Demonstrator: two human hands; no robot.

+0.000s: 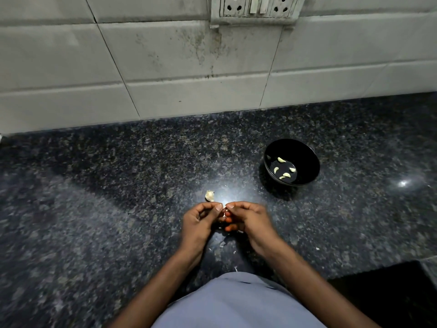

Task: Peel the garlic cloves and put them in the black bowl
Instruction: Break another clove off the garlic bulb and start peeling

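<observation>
Papery skin comes off as we pinch a garlic clove [224,210] between left hand [201,220] and right hand [248,218], mid-frame; next, drop it into the black bowl [307,159], right of centre.

It was a home kitchen. A dark speckled granite table [118,185] ran up to a wall of large pale tiles [165,55], stained and streaked with grime below a white socket plate [255,8] with switches. A small black bowl [307,152] holding peeled garlic cloves [286,175] stood on the stone, and a piece of garlic [209,195] lay nearby with bits of papery skin [222,243] scattered around.
</observation>
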